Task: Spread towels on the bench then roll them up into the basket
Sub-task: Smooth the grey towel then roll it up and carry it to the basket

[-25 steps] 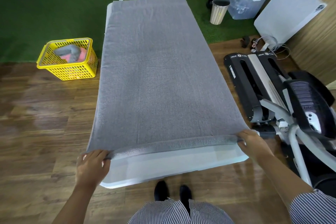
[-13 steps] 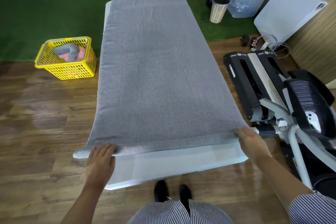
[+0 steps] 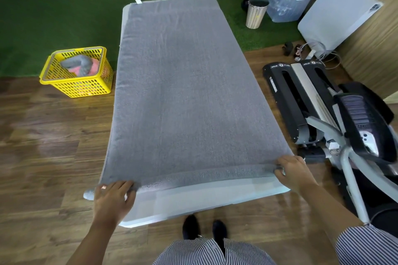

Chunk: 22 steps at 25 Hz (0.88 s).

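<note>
Towel lies flat along the bench, covering it except a pale strip at your end, where its near edge is turned into a thin first roll. Your left hand rests on that roll at the left corner, fingers spread and fairly straight, pressing rather than pinching. Your right hand is at the right corner with fingers curled over the rolled edge, gripping it. So the whole towel lies ahead of both hands, stretching away from you.

Watch the left end: the roll pokes out past the bench edge there, unsupported. If you push faster on one side, the roll will likely go cone-shaped and drift off the left side. A flat palm may also slip over the pile and leave the roll loose, so it could unwind on its way to the basket, which sits on the floor left of the bench with towels already in it.
</note>
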Available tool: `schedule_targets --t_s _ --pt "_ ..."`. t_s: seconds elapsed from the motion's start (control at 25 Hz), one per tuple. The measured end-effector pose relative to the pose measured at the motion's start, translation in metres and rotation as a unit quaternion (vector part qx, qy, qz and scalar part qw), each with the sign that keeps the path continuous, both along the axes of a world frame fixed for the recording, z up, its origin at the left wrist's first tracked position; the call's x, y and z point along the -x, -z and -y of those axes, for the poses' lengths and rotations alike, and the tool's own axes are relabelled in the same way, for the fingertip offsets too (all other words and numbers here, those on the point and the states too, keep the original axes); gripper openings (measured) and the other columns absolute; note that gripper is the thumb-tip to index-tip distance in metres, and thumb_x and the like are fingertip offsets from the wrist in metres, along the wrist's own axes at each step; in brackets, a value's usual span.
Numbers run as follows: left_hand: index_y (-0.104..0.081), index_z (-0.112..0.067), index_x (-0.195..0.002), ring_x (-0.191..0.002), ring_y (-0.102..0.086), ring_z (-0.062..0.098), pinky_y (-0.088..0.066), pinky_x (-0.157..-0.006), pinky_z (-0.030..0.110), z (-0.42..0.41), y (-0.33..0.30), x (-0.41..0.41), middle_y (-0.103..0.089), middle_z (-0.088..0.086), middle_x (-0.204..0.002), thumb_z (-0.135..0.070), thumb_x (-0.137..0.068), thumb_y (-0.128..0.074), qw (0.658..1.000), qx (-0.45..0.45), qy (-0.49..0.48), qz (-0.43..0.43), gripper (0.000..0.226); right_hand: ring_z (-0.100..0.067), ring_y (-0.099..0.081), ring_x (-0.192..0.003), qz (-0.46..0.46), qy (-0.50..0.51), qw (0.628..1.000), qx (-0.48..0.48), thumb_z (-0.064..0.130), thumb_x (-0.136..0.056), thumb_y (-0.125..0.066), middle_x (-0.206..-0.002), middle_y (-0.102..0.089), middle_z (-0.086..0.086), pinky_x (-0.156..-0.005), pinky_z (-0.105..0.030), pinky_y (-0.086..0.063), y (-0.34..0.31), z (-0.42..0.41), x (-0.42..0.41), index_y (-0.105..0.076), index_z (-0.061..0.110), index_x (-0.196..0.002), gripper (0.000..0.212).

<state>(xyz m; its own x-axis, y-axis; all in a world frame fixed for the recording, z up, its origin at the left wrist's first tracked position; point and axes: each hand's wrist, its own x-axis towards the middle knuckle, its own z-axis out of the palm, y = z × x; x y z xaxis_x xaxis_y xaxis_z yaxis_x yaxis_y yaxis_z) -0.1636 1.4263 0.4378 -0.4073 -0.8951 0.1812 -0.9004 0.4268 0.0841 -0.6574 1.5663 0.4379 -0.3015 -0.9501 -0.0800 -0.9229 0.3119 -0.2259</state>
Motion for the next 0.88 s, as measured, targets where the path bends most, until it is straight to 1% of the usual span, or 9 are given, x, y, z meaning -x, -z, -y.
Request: schedule_targets --t_s 0.08,0.16,0.24,0.36,0.48,0.56,0.68,0.76,0.88 --pt "-0.069 -0.016 -0.071 -0.064 -0.065 0.024 -0.038 -0.071 0.041 0.003 -0.001 -0.004 -0.066 -0.005 -0.069 -0.03 -0.077 -0.038 1.0 -0.001 0.015 -0.012 0.034 -0.025 -0.059 -0.066 0.002 -0.001 1.0 0.007 0.006 -0.063 -0.073 -0.068 -0.053 0.007 -0.078 -0.043 -0.045 0.0 0.001 -0.001 -0.066 0.014 -0.074 0.015" --pt "-0.07 -0.014 -0.082 -0.077 -0.066 0.026 -0.042 -0.076 0.044 0.004 0.0 -0.003 -0.069 -0.002 -0.083 -0.029 -0.077 -0.039 1.0 -0.007 0.022 -0.018 0.036 -0.026 -0.059 -0.071 -0.009 -0.006 0.999 0.031 0.004 -0.062 -0.074 -0.077 -0.06 0.0 -0.075 -0.041 -0.045 0.001 0.004 0.002 -0.065 0.013 -0.078 0.02" --pt "-0.071 -0.01 -0.093 -0.086 -0.066 0.028 -0.044 -0.081 0.046 0.003 0.003 0.002 -0.07 0.004 -0.095 -0.027 -0.078 -0.039 1.0 -0.017 0.008 -0.025 0.039 -0.026 -0.058 -0.067 -0.014 -0.016 0.998 0.057 -0.003 -0.063 -0.074 -0.077 -0.062 -0.002 -0.069 -0.038 -0.047 0.0 0.005 0.004 -0.065 0.012 -0.077 0.022" --pt "-0.071 -0.01 -0.094 -0.088 -0.066 0.027 -0.046 -0.082 0.045 0.0 0.006 0.005 -0.071 0.004 -0.098 -0.028 -0.076 -0.039 0.999 -0.041 -0.013 -0.032 0.042 -0.027 -0.059 -0.065 0.017 -0.007 0.998 0.059 -0.004 -0.066 -0.075 -0.074 -0.063 -0.003 -0.055 -0.033 -0.049 -0.002 0.002 0.0 -0.068 0.01 -0.076 0.019" --pt "-0.07 -0.011 -0.098 -0.089 -0.065 0.029 -0.05 -0.082 0.046 0.004 0.005 0.002 -0.069 0.005 -0.101 -0.023 -0.073 -0.036 0.999 -0.053 0.006 -0.011 0.044 -0.026 -0.06 -0.086 0.053 0.016 0.998 0.018 0.002 -0.067 -0.074 -0.09 -0.065 -0.004 -0.067 -0.038 -0.053 -0.001 -0.001 -0.001 -0.069 0.008 -0.092 0.026" --pt "-0.07 -0.01 -0.096 -0.083 -0.065 0.031 -0.053 -0.073 0.046 0.007 0.004 0.002 -0.069 0.005 -0.098 -0.018 -0.076 -0.036 0.998 -0.054 0.015 -0.008 0.041 -0.028 -0.057 -0.094 0.075 0.023 0.997 -0.01 -0.002 -0.069 -0.07 -0.097 -0.063 -0.007 -0.077 -0.041 -0.052 0.001 0.0 0.001 -0.067 0.006 -0.099 0.032" --pt "-0.072 -0.01 -0.09 -0.067 -0.066 0.03 -0.053 -0.057 0.04 0.005 0.003 -0.007 -0.07 0.005 -0.085 -0.022 -0.084 -0.04 0.999 -0.042 0.006 -0.006 0.035 -0.027 -0.056 -0.097 0.096 0.02 0.995 -0.026 -0.004 -0.076 -0.063 -0.101 -0.062 -0.007 -0.08 -0.037 -0.05 -0.002 0.006 -0.003 -0.066 0.006 -0.103 0.029" --pt "-0.072 -0.01 -0.089 -0.064 -0.066 0.029 -0.053 -0.055 0.04 0.001 0.001 -0.02 -0.07 0.004 -0.083 -0.025 -0.084 -0.041 0.999 -0.046 -0.005 -0.016 0.036 -0.023 -0.056 -0.095 0.098 0.005 0.995 -0.035 0.001 -0.08 -0.061 -0.099 -0.062 -0.005 -0.082 -0.033 -0.048 -0.004 0.011 -0.011 -0.066 0.007 -0.102 0.024" --pt "-0.074 -0.01 -0.086 -0.064 -0.068 0.028 -0.054 -0.055 0.039 0.001 0.001 -0.029 -0.071 0.002 -0.081 -0.027 -0.082 -0.039 0.998 -0.05 -0.003 -0.031 0.039 -0.024 -0.057 -0.085 0.083 0.002 0.995 -0.062 0.009 -0.081 -0.058 -0.083 -0.057 -0.001 -0.073 -0.029 -0.044 -0.004 0.017 -0.012 -0.066 0.006 -0.089 0.011"
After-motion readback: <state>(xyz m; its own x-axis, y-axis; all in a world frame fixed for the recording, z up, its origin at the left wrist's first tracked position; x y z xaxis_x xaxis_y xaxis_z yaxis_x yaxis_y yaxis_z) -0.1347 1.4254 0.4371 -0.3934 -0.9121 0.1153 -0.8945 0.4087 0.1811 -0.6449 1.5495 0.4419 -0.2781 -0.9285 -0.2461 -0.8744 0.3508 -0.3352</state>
